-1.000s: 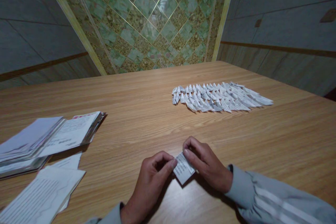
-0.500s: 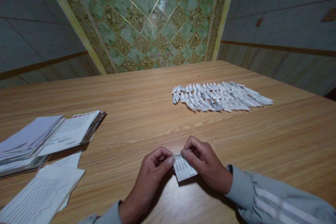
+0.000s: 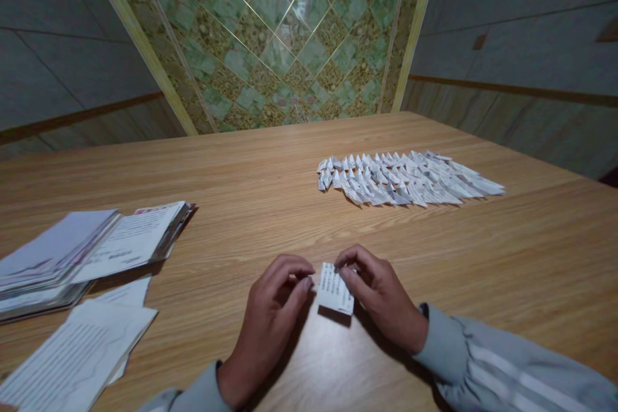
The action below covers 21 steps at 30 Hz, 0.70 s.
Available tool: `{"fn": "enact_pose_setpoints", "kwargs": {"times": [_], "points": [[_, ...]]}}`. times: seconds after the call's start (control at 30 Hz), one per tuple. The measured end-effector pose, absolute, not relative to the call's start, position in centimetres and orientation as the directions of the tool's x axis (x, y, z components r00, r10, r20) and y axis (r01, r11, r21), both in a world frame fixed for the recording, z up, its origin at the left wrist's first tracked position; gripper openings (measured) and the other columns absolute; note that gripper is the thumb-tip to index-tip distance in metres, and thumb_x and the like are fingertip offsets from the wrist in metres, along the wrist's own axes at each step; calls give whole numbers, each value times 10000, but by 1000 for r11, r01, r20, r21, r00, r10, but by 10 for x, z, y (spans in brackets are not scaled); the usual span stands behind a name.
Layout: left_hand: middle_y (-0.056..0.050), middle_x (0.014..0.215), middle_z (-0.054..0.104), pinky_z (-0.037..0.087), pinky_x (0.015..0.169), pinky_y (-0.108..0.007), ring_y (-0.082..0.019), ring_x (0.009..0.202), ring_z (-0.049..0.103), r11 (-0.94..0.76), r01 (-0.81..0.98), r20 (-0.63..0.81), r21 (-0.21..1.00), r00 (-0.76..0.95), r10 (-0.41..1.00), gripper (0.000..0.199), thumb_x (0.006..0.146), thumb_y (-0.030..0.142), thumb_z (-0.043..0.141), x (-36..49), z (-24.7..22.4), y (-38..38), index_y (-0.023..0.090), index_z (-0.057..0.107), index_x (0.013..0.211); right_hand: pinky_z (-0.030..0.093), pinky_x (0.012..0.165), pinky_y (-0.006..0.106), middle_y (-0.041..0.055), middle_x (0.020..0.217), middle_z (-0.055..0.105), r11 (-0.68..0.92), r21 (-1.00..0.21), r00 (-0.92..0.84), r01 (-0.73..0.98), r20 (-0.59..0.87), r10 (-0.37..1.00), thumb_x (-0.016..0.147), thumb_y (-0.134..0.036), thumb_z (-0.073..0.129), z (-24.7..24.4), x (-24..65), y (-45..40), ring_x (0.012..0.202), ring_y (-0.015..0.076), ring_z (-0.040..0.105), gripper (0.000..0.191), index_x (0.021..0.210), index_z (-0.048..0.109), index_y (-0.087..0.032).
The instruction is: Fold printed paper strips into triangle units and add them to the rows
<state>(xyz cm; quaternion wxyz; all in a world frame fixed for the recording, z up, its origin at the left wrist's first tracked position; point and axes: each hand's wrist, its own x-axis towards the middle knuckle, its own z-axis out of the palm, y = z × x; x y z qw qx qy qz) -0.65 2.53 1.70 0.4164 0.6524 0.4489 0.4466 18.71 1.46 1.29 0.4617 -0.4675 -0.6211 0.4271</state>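
A small folded piece of printed paper [image 3: 333,290] is held just above the wooden table at the lower middle. My right hand [image 3: 379,293] pinches its upper right side between thumb and fingers. To the left of the paper, my left hand [image 3: 275,309] is apart from it, with its thumb and fingertips curved and a small gap between them; nothing shows in it.
Several rows of folded paper pieces [image 3: 400,179] lie on the table [image 3: 241,206] at the back right. Stacked booklets [image 3: 53,248] lie at the left, with loose lined sheets [image 3: 72,354] nearer me. A tiled wall stands behind.
My left hand has let go of the paper and moved a little to the left. The paper has turned and moved slightly up in my right hand's grip.
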Motion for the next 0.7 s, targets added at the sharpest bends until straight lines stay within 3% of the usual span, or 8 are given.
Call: {"fn": "enact_pose_setpoints", "kwargs": {"times": [0.1,0.17,0.23,0.3,0.4,0.53,0.63,0.7], "points": [[-48,977,677,509,770,-288,-189,870,653,-168,143,123,975,277,953,172,857,256,649,-5,16,23,210,636,1022,414,590,244,-15,728,573,158,-984,-133,85,146,980,923,-321,530,11,187,17,653,136,541,143,924,584,-189],[-29,897,670,509,703,-265,-170,782,647,-45,39,31,998,307,951,151,836,255,667,-3,12,23,198,611,964,411,579,244,-19,716,569,139,-985,-156,100,123,980,934,-321,520,12,187,17,636,134,533,145,921,581,-190],[-14,799,651,489,644,-240,-154,708,621,1,19,-7,1000,310,951,100,814,235,675,-2,7,24,182,601,855,416,612,260,-7,733,590,182,-956,-195,230,138,971,952,-285,500,13,188,18,667,145,541,142,914,598,-190],[-20,773,652,482,634,-241,-157,698,612,-26,78,1,997,298,954,59,812,212,659,-2,5,27,175,614,805,427,711,302,27,819,627,301,-857,-234,418,219,947,955,-216,490,16,191,18,791,177,560,146,911,626,-187],[-64,912,704,510,757,-290,-198,837,654,-184,229,101,956,332,938,65,826,166,612,-6,6,30,181,668,796,396,863,366,74,1056,641,495,-646,-349,582,351,869,924,-126,513,19,197,18,1012,222,532,175,990,659,-197],[-91,1136,702,492,921,-356,-233,1044,645,-467,458,244,757,464,852,195,889,137,538,-13,7,31,215,717,893,357,924,379,36,1125,664,627,-538,-584,563,277,763,890,-96,571,20,200,19,1046,211,528,280,1115,648,-244],[-108,1248,660,492,912,-409,-263,1086,607,-615,582,313,532,539,782,236,940,160,495,-18,7,33,223,694,1050,336,946,391,30,1138,677,635,-503,-628,587,213,749,880,-129,621,19,199,19,1045,217,528,258,1111,650,-241],[-97,1195,679,494,862,-410,-263,1026,602,-688,594,310,416,619,722,253,950,156,480,-21,10,34,230,678,1090,329,944,395,34,1141,680,633,-480,-627,607,200,753,893,-175,639,18,199,20,1045,222,527,233,1115,651,-246]]}}
